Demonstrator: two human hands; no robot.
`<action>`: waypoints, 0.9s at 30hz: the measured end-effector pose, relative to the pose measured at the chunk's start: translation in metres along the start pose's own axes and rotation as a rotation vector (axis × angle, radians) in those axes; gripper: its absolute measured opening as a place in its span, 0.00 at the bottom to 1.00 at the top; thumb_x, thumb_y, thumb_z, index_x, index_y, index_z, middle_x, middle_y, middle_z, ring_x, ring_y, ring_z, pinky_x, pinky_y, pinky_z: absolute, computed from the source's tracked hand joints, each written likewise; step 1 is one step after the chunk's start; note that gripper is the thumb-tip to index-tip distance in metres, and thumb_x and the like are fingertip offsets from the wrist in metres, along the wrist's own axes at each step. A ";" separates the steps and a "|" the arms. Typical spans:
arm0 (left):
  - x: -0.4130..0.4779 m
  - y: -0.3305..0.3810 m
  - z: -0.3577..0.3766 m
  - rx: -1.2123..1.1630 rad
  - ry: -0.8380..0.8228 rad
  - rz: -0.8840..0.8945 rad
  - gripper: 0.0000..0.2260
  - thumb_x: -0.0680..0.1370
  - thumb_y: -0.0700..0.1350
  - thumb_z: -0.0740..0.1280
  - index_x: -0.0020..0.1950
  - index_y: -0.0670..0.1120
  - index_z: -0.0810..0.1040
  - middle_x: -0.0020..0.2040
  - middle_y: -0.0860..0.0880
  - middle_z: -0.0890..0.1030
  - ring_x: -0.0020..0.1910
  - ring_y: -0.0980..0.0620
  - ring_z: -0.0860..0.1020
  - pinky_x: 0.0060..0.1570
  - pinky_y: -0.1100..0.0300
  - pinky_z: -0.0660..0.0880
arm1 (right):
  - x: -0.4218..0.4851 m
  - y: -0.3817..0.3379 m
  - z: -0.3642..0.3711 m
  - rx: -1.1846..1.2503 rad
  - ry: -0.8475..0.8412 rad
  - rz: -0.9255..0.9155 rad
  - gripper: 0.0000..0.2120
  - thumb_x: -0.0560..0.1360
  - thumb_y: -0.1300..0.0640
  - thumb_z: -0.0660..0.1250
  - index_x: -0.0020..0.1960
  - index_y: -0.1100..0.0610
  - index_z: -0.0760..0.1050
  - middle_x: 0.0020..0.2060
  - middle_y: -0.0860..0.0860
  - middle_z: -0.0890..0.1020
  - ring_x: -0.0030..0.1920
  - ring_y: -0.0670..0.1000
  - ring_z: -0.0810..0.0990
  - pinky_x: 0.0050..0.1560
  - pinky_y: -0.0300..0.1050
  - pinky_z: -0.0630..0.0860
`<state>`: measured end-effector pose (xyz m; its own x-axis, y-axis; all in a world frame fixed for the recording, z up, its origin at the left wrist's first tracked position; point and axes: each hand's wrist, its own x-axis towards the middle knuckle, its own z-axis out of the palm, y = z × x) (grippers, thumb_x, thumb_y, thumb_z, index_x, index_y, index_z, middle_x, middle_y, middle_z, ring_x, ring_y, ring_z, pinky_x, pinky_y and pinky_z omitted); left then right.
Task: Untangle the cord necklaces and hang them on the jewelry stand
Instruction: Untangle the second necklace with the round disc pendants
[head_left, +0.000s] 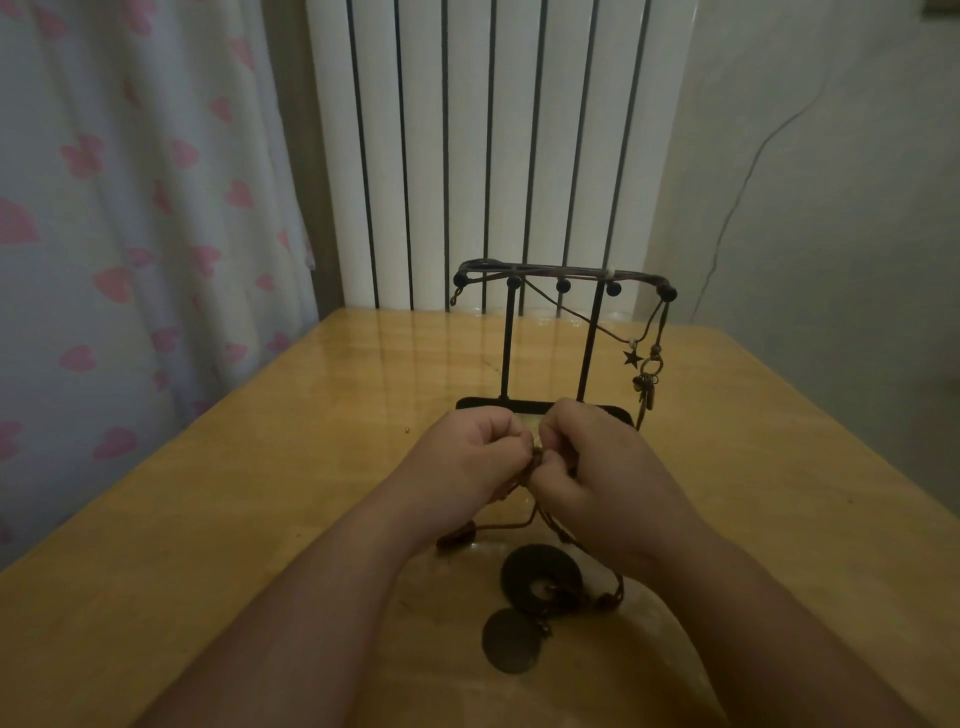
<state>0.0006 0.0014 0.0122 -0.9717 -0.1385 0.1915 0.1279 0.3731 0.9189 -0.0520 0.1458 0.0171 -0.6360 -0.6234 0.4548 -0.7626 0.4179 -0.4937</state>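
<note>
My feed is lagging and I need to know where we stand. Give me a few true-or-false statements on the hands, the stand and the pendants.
1. The left hand and the right hand both pinch the tangled cord. True.
2. The jewelry stand is bare. False: other cords already drape over its top.
3. A star charm hangs near the stand's right end. True.
4. The disc pendants are lifted off the table. False: they lie on it, near the person.
5. The stand has tipped over. False: it is upright.

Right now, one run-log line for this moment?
untangling | left hand pinches cord tangle | right hand pinches it | jewelry stand: star necklace hung | disc pendants on table
</note>
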 end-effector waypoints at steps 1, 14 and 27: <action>0.000 0.000 0.000 -0.028 -0.008 -0.011 0.16 0.77 0.42 0.63 0.31 0.56 0.77 0.29 0.55 0.73 0.31 0.56 0.70 0.35 0.56 0.69 | 0.000 0.000 0.000 0.036 0.008 0.012 0.03 0.72 0.51 0.60 0.40 0.48 0.67 0.37 0.46 0.72 0.38 0.46 0.70 0.38 0.45 0.72; -0.003 0.003 -0.003 -0.067 0.061 0.035 0.08 0.78 0.41 0.66 0.41 0.49 0.82 0.32 0.53 0.79 0.32 0.57 0.75 0.36 0.61 0.72 | 0.002 0.006 -0.003 0.117 0.021 0.026 0.04 0.70 0.48 0.60 0.41 0.47 0.70 0.36 0.45 0.74 0.35 0.44 0.71 0.35 0.39 0.70; -0.002 0.004 0.000 0.113 0.201 0.077 0.06 0.74 0.42 0.69 0.38 0.51 0.80 0.33 0.53 0.78 0.34 0.58 0.76 0.36 0.61 0.74 | 0.004 0.002 -0.008 -0.081 0.012 -0.001 0.01 0.73 0.45 0.62 0.43 0.40 0.70 0.39 0.39 0.74 0.42 0.40 0.73 0.41 0.34 0.72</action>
<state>0.0026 0.0031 0.0151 -0.8994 -0.2808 0.3349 0.1666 0.4882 0.8567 -0.0568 0.1493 0.0244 -0.6365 -0.6156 0.4647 -0.7698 0.4699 -0.4319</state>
